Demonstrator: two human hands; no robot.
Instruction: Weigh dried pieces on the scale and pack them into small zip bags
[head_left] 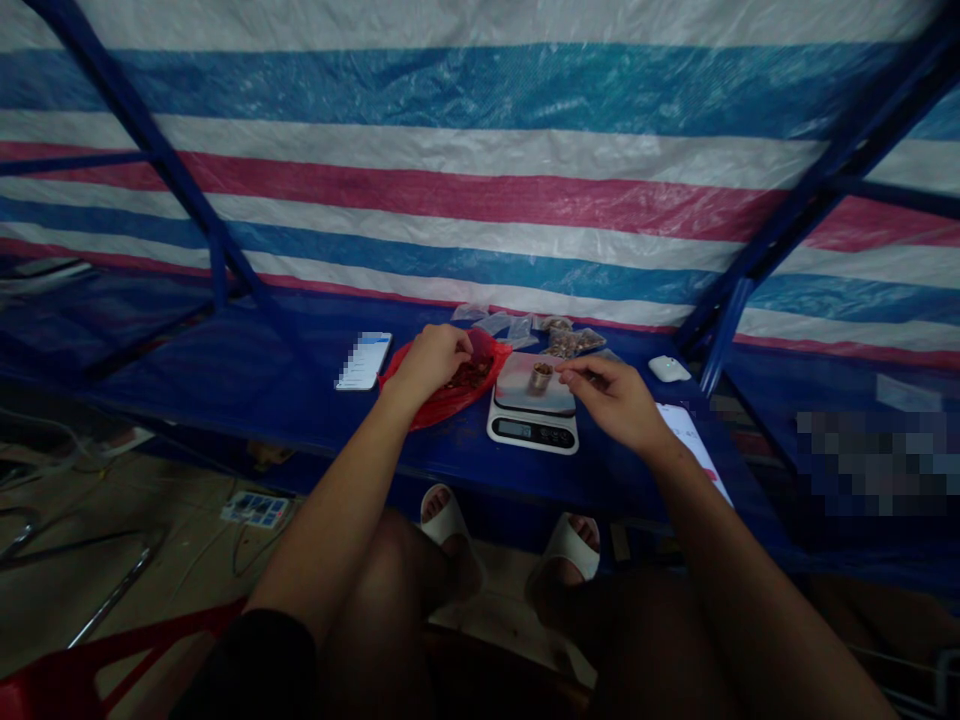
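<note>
A small white digital scale [533, 428] stands on the blue shelf [285, 390], with a little metal cup [541, 376] on its steel platform. My right hand [611, 398] hovers just right of the cup, its fingertips pinched on something tiny I cannot make out. A red plastic bag [450, 398] holding small brown pieces lies left of the scale. My left hand [433, 360] reaches into the bag's mouth with its fingers curled over the pieces.
A phone [364, 360] lies left of the bag. Small clear bags [525, 328], some with brown pieces, lie behind the scale. A white mouse-like object [669, 369] and a paper sheet [694, 440] are to the right. Blue rack struts [731, 320] frame the shelf. A striped tarp hangs behind.
</note>
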